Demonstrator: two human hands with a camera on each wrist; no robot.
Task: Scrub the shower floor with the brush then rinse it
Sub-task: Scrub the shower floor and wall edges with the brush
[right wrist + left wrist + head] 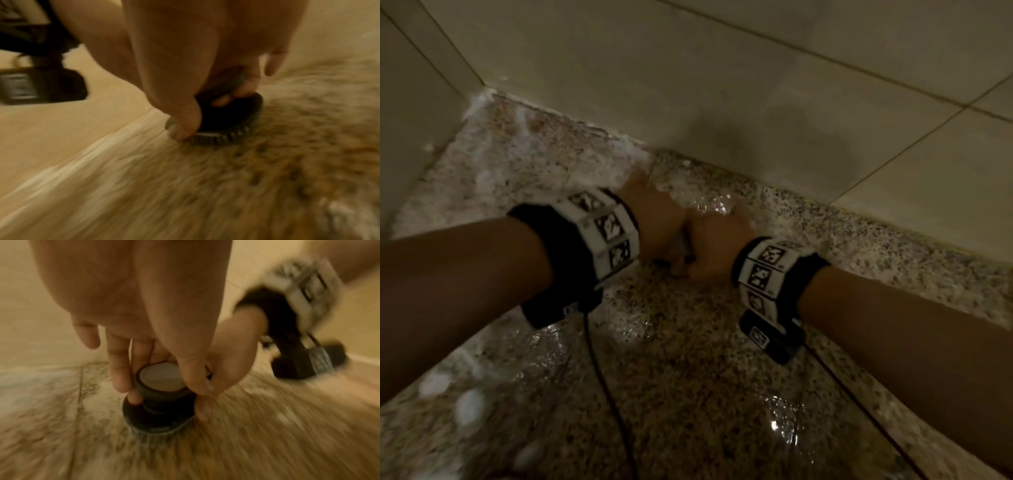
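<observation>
A round black scrub brush (pixel 158 415) with a grey top cap (pixel 162 378) stands bristles down on the wet speckled shower floor (pixel 688 377), close to the wall. My left hand (pixel 164 389) grips its knob from above, fingers on one side and thumb on the other. From the other side my right hand (pixel 207 113) holds the brush (pixel 232 116), with the thumb down at the bristles (pixel 222 138). In the head view the left hand (pixel 657 222) and the right hand (pixel 714 248) are pressed together and hide nearly all of the brush. Both wrist views are motion-blurred.
Beige tiled walls (pixel 688 68) meet in a corner at the upper left. White foam (pixel 493 161) lies along the wall base and on the floor at the left. Thin black cables (pixel 599 370) hang from both wristbands over the floor. Water glistens on the near floor (pixel 780 425).
</observation>
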